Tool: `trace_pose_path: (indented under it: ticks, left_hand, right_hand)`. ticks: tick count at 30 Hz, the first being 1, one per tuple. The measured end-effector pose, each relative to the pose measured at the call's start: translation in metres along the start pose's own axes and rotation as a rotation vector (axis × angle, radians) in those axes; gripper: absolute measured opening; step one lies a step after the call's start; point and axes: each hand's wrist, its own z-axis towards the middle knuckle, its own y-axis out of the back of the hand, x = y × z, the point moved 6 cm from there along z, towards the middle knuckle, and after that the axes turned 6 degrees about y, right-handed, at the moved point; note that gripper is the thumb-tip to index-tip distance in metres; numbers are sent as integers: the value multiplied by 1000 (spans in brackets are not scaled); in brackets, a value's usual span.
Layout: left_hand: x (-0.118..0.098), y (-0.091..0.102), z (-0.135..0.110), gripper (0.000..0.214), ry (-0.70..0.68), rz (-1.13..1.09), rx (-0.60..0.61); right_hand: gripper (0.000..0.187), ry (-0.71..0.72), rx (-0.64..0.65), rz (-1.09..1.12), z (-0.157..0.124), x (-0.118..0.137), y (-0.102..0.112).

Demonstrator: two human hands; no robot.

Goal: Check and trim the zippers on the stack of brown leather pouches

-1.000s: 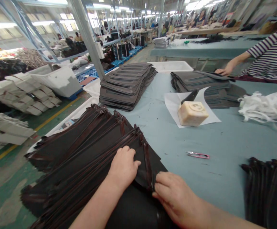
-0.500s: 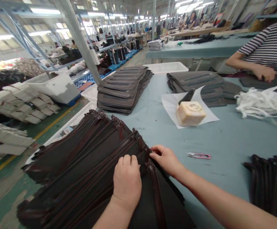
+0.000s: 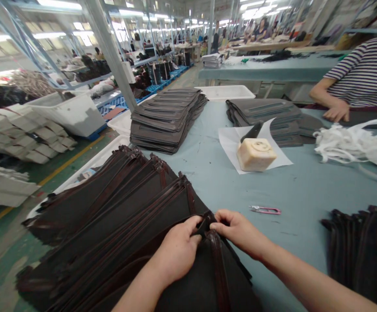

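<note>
A fanned stack of dark brown zippered fabric pieces (image 3: 110, 216) covers the near left of the blue-grey table (image 3: 305, 190). My left hand (image 3: 177, 249) and my right hand (image 3: 238, 232) meet at the far end of the top piece (image 3: 208, 277). Both pinch the small dark end of its zipper between thumb and fingers. The brown zipper runs down the piece toward me.
Pink thread snips (image 3: 265, 210) lie right of my hands. A beige block (image 3: 255, 154) sits on white paper, with grey piece stacks (image 3: 167, 115) behind it. Another dark pile (image 3: 364, 251) lies at right, white straps (image 3: 351, 145) beyond. A person in a striped shirt (image 3: 364, 73) works opposite.
My left hand lifted off the stack and came to the zipper end, where the right hand now pinches too. The other person's hand drew back toward their body.
</note>
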Motion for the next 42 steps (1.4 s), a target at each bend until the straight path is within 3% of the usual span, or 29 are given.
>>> trace_pose_path:
  ticks: [4,9,13,17,23,26,30,33,36,38,42]
  left_hand:
    - [-1,-13,-4,40,26,364,-115]
    - [-17,-36,-8,53,-13,705,-77]
    - [-27,-45,-10,52,-39,765,-59]
    - [-25,-49,-10,48,-43,792,-51]
    - [-17,-57,-10,45,-83,768,-78]
    - [-13,-51,-9,44,-101,578,-118]
    - [-8,-42,-1,38,-21,94,-74]
    - [-7,-42,6,34,47,-330,18]
    - [0,-46,7,33,148,-740,92]
    - [6,-48,5,37,197,-942,113]
    - [12,-43,3,35,165,-1120,52]
  right_hand:
    - [16,-27,93,234,-4,6,-5]
    - [34,-143,-131,206,-4,-2,-6]
    - [37,-131,-204,138,-5,-8,-8]
    - [40,-157,-84,327,-6,-10,-10]
    - [45,-212,-37,504,-9,-16,-4]
    - [37,-193,31,527,-13,-15,-6]
    - [34,-148,77,465,-16,-10,-5]
    - [38,-36,-12,369,-8,-12,15]
    - [38,-21,-156,-124,2,-39,58]
    - [27,-111,-200,-705,4,-67,92]
    - [23,-283,-242,-929,-11,-125,141]
